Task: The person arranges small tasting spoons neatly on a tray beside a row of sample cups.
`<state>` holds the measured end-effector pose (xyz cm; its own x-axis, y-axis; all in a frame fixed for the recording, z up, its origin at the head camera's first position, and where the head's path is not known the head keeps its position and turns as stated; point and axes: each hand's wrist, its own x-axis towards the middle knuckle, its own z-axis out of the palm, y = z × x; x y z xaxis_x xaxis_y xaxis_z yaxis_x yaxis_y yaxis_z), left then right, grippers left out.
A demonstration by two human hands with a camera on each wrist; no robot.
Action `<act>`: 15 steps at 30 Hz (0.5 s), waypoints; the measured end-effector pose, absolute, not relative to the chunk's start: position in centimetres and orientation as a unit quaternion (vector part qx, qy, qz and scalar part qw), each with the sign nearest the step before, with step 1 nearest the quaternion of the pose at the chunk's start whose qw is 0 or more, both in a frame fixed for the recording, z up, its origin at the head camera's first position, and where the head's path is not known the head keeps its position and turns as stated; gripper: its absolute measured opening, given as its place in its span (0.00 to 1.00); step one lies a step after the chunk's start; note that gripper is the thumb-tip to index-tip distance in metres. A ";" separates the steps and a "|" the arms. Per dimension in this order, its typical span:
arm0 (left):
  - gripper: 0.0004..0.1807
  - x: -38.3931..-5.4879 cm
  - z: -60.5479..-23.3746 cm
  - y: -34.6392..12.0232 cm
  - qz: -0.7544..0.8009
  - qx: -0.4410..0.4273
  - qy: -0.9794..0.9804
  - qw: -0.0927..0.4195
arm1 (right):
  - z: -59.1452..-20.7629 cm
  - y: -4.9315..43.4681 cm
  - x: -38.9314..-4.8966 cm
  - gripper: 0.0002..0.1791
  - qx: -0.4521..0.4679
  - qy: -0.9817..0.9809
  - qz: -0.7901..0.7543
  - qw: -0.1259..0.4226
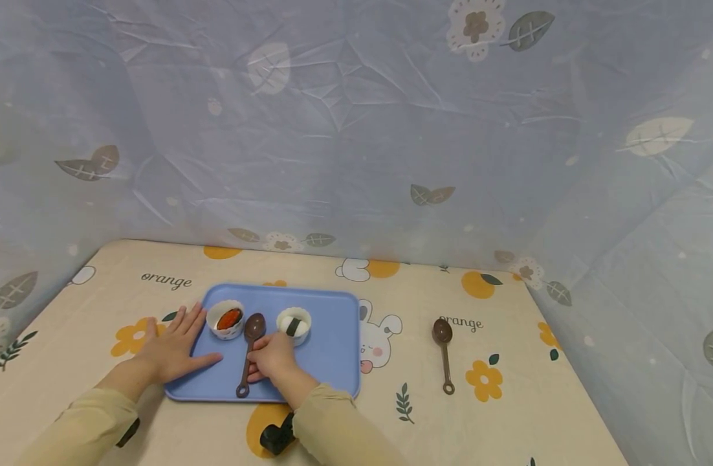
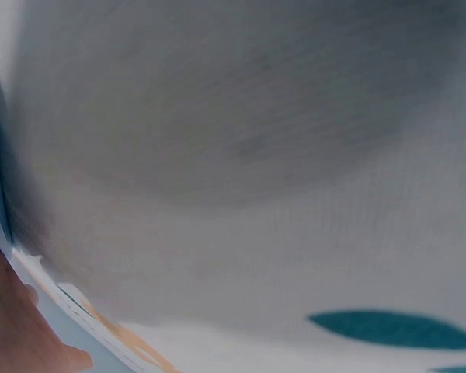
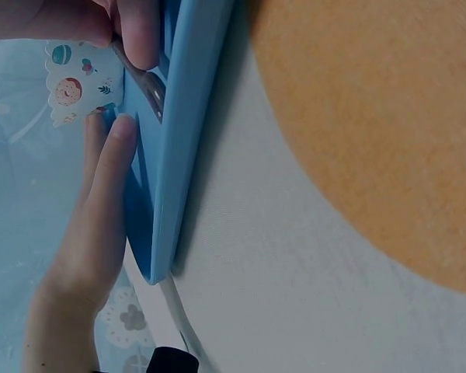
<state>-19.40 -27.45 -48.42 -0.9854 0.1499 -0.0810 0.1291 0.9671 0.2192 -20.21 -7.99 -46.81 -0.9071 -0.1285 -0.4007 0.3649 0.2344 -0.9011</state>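
Observation:
A brown spoon (image 1: 255,327) lies lengthwise on the blue tray (image 1: 332,366), bowl toward the far side. My right hand (image 1: 277,357) pinches its handle, and in the right wrist view the fingertips meet on the spoon (image 3: 154,93). Spread fingers of my left hand (image 1: 173,353) rest at the tray's left edge, with the thumb over its surface. On the tray, left of the spoon, stands a white paper cup (image 1: 215,312) holding an orange-red topped sushi piece (image 1: 230,318). To the right, another white cup (image 1: 305,318) holds a white piece with a black band (image 1: 294,325).
A second brown spoon (image 1: 442,331) lies on the patterned tablecloth (image 1: 415,362), right of the tray. Patterned cloth hangs as a wall (image 1: 345,162) behind the table and at its sides.

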 end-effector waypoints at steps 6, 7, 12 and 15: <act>0.59 -19.5 -48.8 -27.5 0.108 0.069 0.990 0.052 | -46.4 -8.0 -20.0 0.06 0.080 0.777 -0.596 0.189; 0.59 -19.5 -48.8 -27.5 0.109 0.069 0.990 0.052 | -46.4 -8.0 -20.0 0.06 0.079 0.780 -0.593 0.186; 0.59 -19.5 -48.8 -27.5 0.109 0.071 0.990 0.053 | -46.1 -8.0 -19.8 0.06 0.073 0.793 -0.578 0.178; 0.58 -19.5 -48.8 -27.6 0.108 0.074 0.990 0.051 | -45.8 -8.0 -19.7 0.06 0.075 0.798 -0.572 0.176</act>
<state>-19.51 -27.61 -48.76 -0.9840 0.1568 -0.0844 0.1349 0.9658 0.2217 -19.74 -7.96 -45.85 -0.9267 -0.0815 -0.3669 0.3213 0.3349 -0.8858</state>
